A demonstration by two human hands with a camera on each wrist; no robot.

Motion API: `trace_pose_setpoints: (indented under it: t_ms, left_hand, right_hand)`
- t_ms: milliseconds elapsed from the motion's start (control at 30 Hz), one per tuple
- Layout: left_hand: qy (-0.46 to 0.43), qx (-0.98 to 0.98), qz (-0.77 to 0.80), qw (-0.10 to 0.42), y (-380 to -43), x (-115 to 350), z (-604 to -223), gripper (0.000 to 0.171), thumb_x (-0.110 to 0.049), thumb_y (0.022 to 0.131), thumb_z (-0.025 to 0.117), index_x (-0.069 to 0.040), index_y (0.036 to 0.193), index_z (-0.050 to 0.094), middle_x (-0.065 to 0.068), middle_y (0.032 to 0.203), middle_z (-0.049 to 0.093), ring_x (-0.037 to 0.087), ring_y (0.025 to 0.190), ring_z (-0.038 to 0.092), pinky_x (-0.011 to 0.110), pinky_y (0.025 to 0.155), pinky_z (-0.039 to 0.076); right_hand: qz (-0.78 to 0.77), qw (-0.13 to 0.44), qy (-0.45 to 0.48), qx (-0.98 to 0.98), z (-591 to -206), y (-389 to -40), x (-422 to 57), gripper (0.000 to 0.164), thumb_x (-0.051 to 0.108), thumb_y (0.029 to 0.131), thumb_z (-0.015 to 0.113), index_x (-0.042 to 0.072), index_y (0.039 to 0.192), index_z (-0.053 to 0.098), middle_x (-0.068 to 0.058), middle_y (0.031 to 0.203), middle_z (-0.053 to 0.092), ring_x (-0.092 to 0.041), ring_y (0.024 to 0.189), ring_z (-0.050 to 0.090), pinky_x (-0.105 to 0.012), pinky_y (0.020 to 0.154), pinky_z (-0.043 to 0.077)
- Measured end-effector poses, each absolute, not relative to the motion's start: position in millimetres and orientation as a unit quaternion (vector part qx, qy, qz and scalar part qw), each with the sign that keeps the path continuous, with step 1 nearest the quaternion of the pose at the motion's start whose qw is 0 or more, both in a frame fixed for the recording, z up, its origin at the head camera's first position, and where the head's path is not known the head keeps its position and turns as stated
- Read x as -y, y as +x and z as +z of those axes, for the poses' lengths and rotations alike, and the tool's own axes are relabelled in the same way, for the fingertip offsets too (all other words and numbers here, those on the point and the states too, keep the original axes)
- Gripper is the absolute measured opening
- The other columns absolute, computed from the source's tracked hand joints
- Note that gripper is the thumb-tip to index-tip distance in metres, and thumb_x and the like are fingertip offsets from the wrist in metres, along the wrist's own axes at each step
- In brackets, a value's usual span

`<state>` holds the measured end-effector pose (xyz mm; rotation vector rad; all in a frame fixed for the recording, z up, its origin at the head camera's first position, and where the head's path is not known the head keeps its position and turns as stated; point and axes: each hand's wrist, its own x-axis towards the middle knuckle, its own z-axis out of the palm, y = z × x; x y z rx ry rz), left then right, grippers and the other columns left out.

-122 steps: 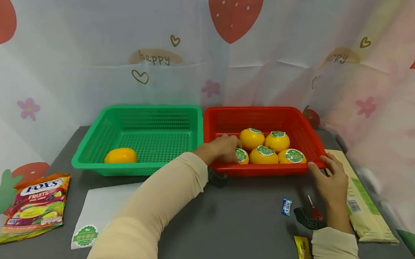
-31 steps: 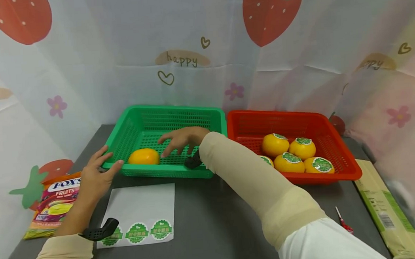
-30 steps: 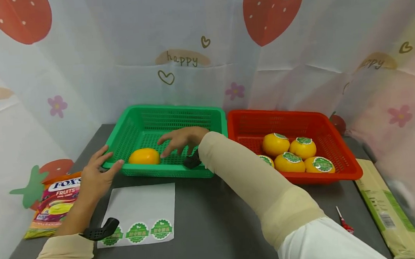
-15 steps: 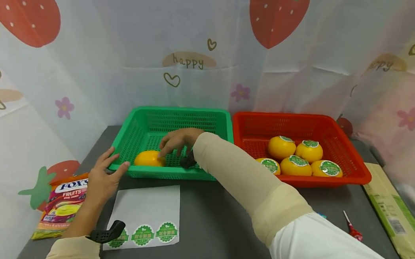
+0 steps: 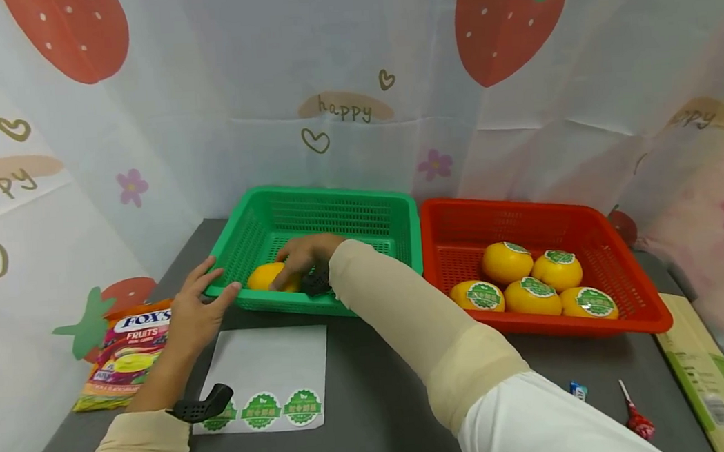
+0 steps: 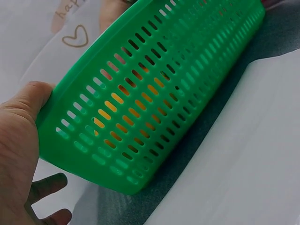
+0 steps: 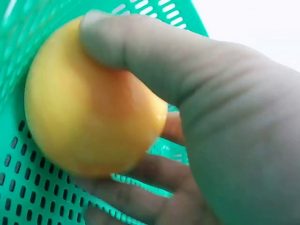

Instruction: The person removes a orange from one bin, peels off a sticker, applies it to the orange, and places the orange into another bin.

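Note:
My right hand (image 5: 304, 256) reaches into the green basket (image 5: 405, 234) and grips a plain orange (image 5: 264, 276) in its front left corner. In the right wrist view the thumb lies across the top of the orange (image 7: 89, 108), with the fingers under and beside it. No sticker shows on its visible side. My left hand (image 5: 198, 315) rests against the green basket's front left corner, fingers spread along the outside. In the left wrist view the left hand (image 6: 18, 140) touches the rim, and orange colour shows through the slots of the basket wall (image 6: 159, 112).
A red basket (image 5: 644, 312) to the right holds several stickered oranges (image 5: 531, 296). White paper with green round stickers (image 5: 273, 359) lies in front. A candy bag (image 5: 127, 358) lies left; a small blue wrapped candy (image 5: 578, 390), lollipop (image 5: 638, 422) and pale packet (image 5: 713, 370) lie right.
Both hands have moved from the red basket to the green one. The right hand has closed in leftward on the orange and now grips it. The head view has turned left.

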<state>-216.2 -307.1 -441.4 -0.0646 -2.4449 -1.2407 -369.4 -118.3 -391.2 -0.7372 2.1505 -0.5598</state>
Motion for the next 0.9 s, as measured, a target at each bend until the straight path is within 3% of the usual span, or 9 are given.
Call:
trace_pose_setpoints:
  t_ms: [133,233,533,733,900]
  left_hand:
    - [-0.023,0.877,-0.439,0.196,-217,304,-442,0.053,-0.027,0.094,0.065,0.009,0.132,0.053,0.012,0.151,0.035,0.04,0.136,0.028,0.059,0.101,0.03]
    - [-0.023,0.877,-0.439,0.194,-217,304,-442,0.054,-0.028,0.095,0.065,0.009,0.132,0.053,0.013,0.151,0.034,0.041,0.136,0.028,0.06,0.101,0.03]
    - [-0.031,0.879,-0.434,0.196,-217,304,-444,0.054,-0.028,0.095,0.063,0.009,0.133,0.052,0.013,0.152,0.032,0.041,0.137,0.027,0.061,0.098,0.033]
    - [-0.034,0.881,-0.436,0.183,-214,306,-447,0.056,-0.03,0.097,0.061,0.008,0.136,0.049,0.013,0.154,0.029,0.041,0.138,0.024,0.064,0.096,0.032]
    - [-0.04,0.88,-0.441,0.174,-216,309,-443,0.057,-0.031,0.098,0.059,0.008,0.138,0.047,0.013,0.155,0.026,0.042,0.139,0.02,0.066,0.098,0.028]
  right_hand:
    - [-0.224,0.326,-0.315,-0.863,-382,-366,103,0.071,0.036,0.08,0.077,0.016,0.142,0.049,-0.003,0.113,0.054,-0.021,0.093,0.057,-0.037,0.07,0.054]
    - [-0.257,0.273,-0.33,-0.866,-368,-361,87,0.068,0.031,0.08,0.076,0.016,0.141,0.05,-0.004,0.112,0.055,-0.022,0.086,0.057,-0.038,0.07,0.054]
    - [-0.433,0.126,-0.373,-0.811,-333,-303,23,0.067,0.021,0.079,0.076,0.013,0.139,0.049,-0.004,0.124,0.053,-0.022,0.095,0.055,-0.032,0.077,0.05]
    - [-0.527,0.047,-0.376,-0.761,-364,-233,-38,0.068,0.017,0.077,0.08,0.009,0.137,0.05,-0.002,0.129,0.054,-0.022,0.098,0.056,-0.038,0.084,0.051]
    - [-0.545,0.042,-0.322,-0.773,-410,-179,-83,0.068,0.019,0.077,0.082,0.012,0.137,0.051,0.0,0.129,0.055,-0.019,0.1,0.057,-0.039,0.088,0.048]
